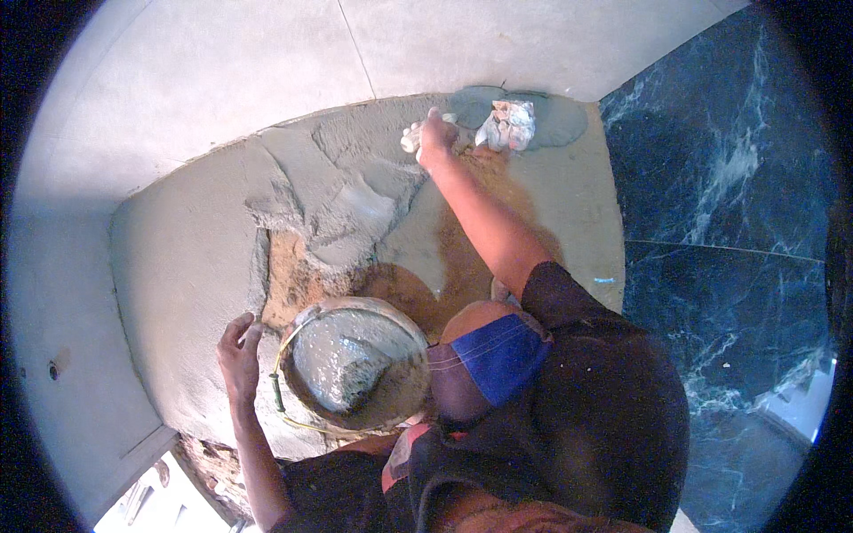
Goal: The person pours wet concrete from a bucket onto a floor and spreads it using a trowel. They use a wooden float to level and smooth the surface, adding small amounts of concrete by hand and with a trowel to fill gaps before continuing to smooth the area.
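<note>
My right hand [435, 140] reaches to the far wall's foot, its fingers closed and whitened with mortar. A pale object seems to be in its grip, but I cannot make out its kind. Just right of it, a whitish, rust-stained, roughly square thing [508, 124] lies on a patch of darker wet mortar [566, 120]. Nearer me, my left hand [238, 360] hovers beside a bucket [416, 333], fingers loosely bent and apart, with nothing visible in them. Grey wet mortar [351, 355] is heaped inside the bucket. Its wire handle [277, 391] hangs on the left side.
Spread mortar [191, 240] covers the floor, with thick ridges [351, 209] in the middle. A brown bare patch [289, 275] shows beyond the bucket. Pale walls [249, 71] border the far and left sides. Dark blue marbled panels [711, 169] stand at the right.
</note>
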A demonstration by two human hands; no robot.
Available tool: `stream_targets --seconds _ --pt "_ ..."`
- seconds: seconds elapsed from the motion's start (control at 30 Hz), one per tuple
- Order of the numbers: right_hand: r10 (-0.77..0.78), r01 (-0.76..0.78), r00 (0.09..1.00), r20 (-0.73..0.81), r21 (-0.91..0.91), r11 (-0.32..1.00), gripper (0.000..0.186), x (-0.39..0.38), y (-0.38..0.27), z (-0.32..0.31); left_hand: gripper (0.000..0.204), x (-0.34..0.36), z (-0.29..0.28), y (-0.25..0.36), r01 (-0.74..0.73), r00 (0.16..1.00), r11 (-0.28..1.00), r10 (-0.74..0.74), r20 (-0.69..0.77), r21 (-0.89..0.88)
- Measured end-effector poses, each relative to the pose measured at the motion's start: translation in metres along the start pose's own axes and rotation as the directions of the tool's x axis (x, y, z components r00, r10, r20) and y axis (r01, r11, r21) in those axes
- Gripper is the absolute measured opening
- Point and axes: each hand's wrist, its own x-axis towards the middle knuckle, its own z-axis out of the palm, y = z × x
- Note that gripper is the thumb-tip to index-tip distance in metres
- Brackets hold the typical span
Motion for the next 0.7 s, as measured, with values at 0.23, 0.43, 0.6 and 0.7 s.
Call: stream_targets --seconds 0.23,0.43,0.6,0.7 --pt "-0.024 0.015 0.981 -0.193 -0.051 0.999 0.033 0.05 -0.025 0.026 0.044 -0.004 -0.006 -0.012 0.045 0.999 0.999 -0.045 -0.021 0.01" --pt "0.053 -0.06 0.984 -0.17 -0.037 0.997 0.037 0.071 -0.013 0.022 0.042 -0.01 -0.014 -0.013 0.053 0.997 0.998 -0.052 -0.052 0.029" --pt "0.165 -0.16 0.986 0.022 -0.135 0.978 0.031 0.045 0.016 0.015 0.042 -0.005 -0.016 -0.024 0.051 0.998 0.998 -0.052 -0.029 -0.021" --pt "0.217 -0.189 0.969 0.115 -0.213 0.959 0.026 0.026 0.031 0.009 0.042 0.004 -0.01 -0.018 0.023 1.0 0.999 -0.023 -0.005 -0.046"
